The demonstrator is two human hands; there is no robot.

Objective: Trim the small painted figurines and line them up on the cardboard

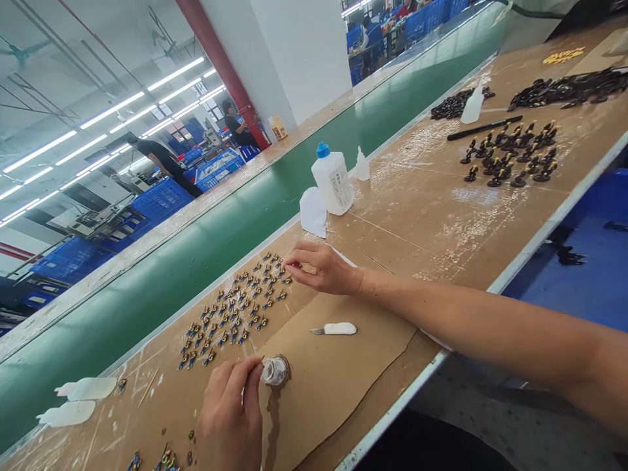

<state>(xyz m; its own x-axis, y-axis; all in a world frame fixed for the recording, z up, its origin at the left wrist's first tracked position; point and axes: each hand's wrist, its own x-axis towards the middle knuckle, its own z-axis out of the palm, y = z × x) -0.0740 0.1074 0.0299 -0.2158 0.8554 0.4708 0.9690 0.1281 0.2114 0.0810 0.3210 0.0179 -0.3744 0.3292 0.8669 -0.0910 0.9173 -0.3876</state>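
My left hand (233,412) is closed in a pinch beside a small jar (275,371) of whitish stuff; a tiny dark tip shows at its fingertips, too small to name. My right hand (321,267) reaches over the far end of a group of small painted figurines (235,301), thumb and fingers pinched together. Whatever lies between those fingers cannot be made out. A white-handled craft knife (336,329) rests on the brown cardboard sheet (338,373) between my hands. More figurine pieces (167,460) lie left of my left hand.
A blue-capped bottle (333,180) and a small dropper bottle (362,165) stand behind my right hand. Dark figurines (513,154), a black pen (485,128) and heaped dark parts (569,89) sit at right. Two squeeze bottles (91,388) lie at left. A green conveyor belt (196,275) runs behind.
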